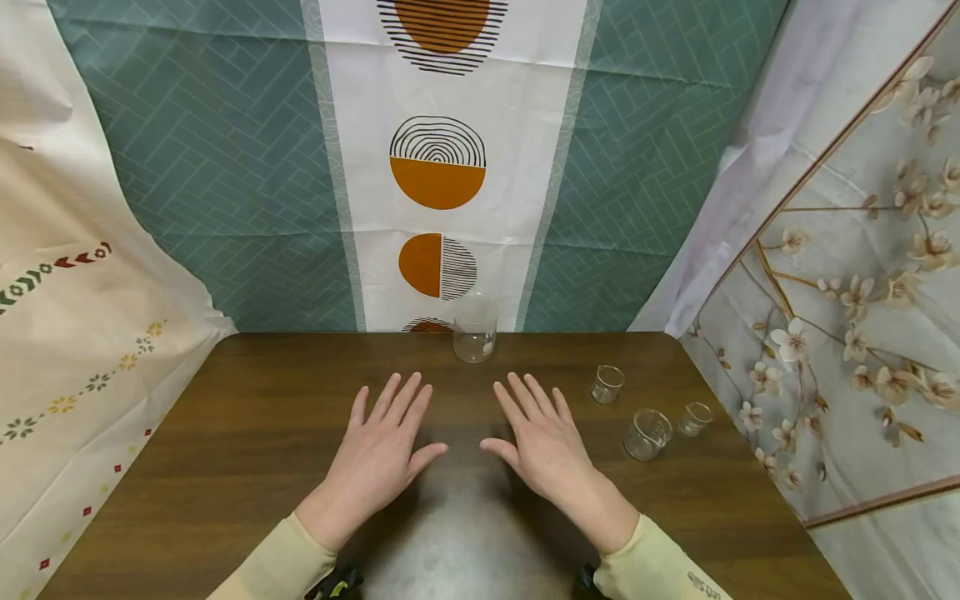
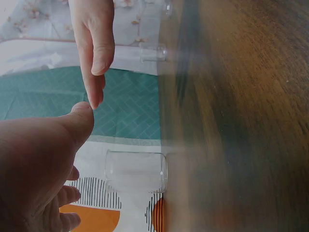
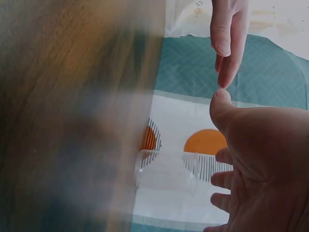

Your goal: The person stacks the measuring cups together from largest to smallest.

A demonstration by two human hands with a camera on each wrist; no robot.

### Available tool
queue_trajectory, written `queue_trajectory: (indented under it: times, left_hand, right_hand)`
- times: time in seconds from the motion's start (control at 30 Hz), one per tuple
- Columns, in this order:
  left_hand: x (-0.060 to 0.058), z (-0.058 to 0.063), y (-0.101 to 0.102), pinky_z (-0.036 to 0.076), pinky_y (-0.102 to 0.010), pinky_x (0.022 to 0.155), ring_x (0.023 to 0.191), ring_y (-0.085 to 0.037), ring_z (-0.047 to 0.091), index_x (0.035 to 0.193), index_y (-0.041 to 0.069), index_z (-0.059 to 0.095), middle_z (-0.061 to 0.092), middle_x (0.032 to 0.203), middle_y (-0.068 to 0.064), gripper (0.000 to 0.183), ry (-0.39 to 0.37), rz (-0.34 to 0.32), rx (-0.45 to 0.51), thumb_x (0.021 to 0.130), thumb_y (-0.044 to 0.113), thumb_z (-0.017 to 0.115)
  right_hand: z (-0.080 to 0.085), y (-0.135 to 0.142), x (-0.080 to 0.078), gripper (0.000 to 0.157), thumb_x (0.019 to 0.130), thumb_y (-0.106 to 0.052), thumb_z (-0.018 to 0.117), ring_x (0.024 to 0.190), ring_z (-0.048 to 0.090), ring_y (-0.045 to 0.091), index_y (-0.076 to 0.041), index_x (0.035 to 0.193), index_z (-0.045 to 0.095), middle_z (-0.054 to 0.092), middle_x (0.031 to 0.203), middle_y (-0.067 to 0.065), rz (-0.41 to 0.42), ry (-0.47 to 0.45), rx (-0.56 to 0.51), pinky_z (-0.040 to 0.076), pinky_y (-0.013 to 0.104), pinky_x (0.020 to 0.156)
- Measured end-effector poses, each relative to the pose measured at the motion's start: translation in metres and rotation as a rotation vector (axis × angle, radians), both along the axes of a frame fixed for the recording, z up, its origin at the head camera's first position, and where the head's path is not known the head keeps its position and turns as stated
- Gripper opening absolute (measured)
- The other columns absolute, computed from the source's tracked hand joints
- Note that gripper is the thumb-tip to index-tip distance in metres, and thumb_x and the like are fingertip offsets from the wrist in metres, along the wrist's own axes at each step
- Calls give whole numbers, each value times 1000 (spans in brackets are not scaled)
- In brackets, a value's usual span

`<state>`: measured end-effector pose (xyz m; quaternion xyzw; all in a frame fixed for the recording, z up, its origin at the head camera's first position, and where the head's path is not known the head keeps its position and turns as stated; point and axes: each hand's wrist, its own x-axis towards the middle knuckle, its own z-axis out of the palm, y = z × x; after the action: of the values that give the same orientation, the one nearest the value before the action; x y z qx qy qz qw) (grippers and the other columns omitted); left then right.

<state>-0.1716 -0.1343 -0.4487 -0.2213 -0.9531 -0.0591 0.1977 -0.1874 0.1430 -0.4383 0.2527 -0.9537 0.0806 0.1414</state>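
My left hand (image 1: pixel 381 458) is held palm down over the wooden table, fingers straight and thumb pointing inward, with nothing in it. Mirroring it, my right hand (image 1: pixel 549 446) also has straight fingers and holds nothing. Both wrist views show the hands raised above the tabletop. Beyond the fingertips, at the back edge, a large clear glass beaker (image 1: pixel 475 340) stands upright. To the right of my right hand are three smaller glass beakers: one farther back (image 1: pixel 607 385), a wider one (image 1: pixel 647 436) nearer, and a small one (image 1: pixel 695 419) at the far right.
The dark wooden table (image 1: pixel 187 467) ends at a patterned green and white curtain (image 1: pixel 225 167) behind. A cream cloth (image 1: pixel 67 358) hangs on the left, and a floral cloth (image 1: pixel 862 350) borders the right edge.
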Motion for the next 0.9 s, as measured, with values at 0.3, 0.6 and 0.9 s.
queue_trajectory:
  times: [0.3,0.6,0.9]
  left_hand:
    - [-5,3,-2,28,-75,123,162,-42,34,165,5,50,42,173,-18,86,8,3,9,103,61,72]
    - [-8,3,-3,28,-75,123,161,-43,35,164,5,51,43,172,-18,85,9,3,26,103,59,73]
    - [-14,1,-3,26,-76,123,162,-43,33,165,5,50,42,173,-18,85,-13,12,37,104,60,71]
  right_hand:
    - [4,1,-13,83,104,-57,70,162,33,43,-8,168,47,41,173,19,-8,3,11,31,71,124]
    - [5,1,-25,85,104,-60,69,162,32,42,-9,168,46,40,174,18,-26,-1,25,30,70,125]
    - [4,1,-43,85,105,-62,66,163,32,41,-9,169,45,40,174,17,-48,-13,53,30,69,126]
